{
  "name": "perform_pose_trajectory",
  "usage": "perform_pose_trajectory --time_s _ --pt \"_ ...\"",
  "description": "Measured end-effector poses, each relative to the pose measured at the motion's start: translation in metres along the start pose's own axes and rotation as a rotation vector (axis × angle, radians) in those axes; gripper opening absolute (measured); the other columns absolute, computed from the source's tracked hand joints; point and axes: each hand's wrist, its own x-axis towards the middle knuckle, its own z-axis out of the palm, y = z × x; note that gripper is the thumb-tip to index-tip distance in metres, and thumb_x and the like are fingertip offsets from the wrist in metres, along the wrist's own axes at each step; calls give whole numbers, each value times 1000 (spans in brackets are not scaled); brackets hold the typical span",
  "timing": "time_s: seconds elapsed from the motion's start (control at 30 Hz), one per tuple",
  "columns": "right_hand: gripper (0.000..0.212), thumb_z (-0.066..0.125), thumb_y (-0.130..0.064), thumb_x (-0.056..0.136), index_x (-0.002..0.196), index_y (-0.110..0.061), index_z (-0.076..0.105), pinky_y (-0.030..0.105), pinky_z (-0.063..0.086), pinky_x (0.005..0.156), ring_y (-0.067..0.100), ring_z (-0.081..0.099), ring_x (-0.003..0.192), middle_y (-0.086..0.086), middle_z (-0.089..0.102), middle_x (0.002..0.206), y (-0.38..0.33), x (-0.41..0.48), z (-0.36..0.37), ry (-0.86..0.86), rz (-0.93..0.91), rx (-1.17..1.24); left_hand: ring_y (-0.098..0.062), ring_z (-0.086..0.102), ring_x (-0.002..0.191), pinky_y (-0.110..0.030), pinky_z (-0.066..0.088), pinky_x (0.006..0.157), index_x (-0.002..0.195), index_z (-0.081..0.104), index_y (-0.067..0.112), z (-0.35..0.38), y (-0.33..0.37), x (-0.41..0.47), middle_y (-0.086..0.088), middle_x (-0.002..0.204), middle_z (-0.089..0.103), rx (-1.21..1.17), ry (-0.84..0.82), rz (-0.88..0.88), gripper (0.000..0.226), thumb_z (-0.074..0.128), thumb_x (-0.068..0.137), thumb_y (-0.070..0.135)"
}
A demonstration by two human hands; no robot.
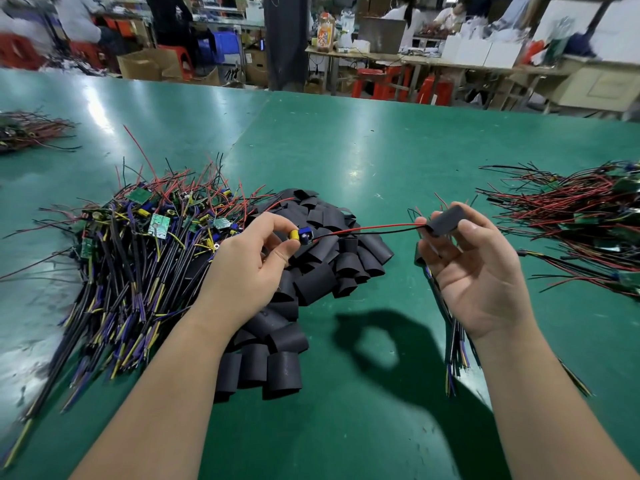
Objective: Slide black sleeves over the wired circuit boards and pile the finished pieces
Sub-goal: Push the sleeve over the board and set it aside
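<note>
My left hand (249, 258) pinches a small circuit board (301, 236) with a yellow capacitor and a blue part. Its red and black wires (367, 230) stretch rightward into a black sleeve (446, 220), which my right hand (474, 268) grips between thumb and fingers. Below that hand hangs a bundle of dark wires (453, 341). A heap of loose black sleeves (311, 282) lies between my hands. At my left sits a pile of bare wired boards (145, 244). A pile of red and black wired pieces (581, 223) lies at the right.
The green table (346, 150) stretches away in front. Another small wire heap (24, 131) lies at the far left. Beyond the table's far edge are red stools, cardboard boxes, benches and several people at work.
</note>
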Motion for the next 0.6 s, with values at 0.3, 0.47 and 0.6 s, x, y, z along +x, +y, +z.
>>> perform_pose_trajectory --time_s 0.3,0.47,0.6 --pt "23 54 -12 78 83 -21 75 26 56 66 29 72 84 5 72 81 -4 -1 -1 43 -52 -88 -12 55 53 -42 53 56 95 54 38 0 1 0 10 66 57 32 -28 12 15 59 93 25" --pt "24 53 -11 77 87 -20 72 27 56 65 30 71 84 5 71 84 -5 -2 -2 11 -28 -93 -17 56 56 -44 54 57 97 55 37 0 1 0 11 67 57 18 -25 10 12 58 93 26" --pt "28 49 -9 80 88 -20 73 27 56 65 30 71 87 4 71 86 -5 -3 -2 -35 9 -71 -25 55 59 -47 54 57 97 55 36 1 1 0 7 69 57 -6 -12 3 13 58 94 24"
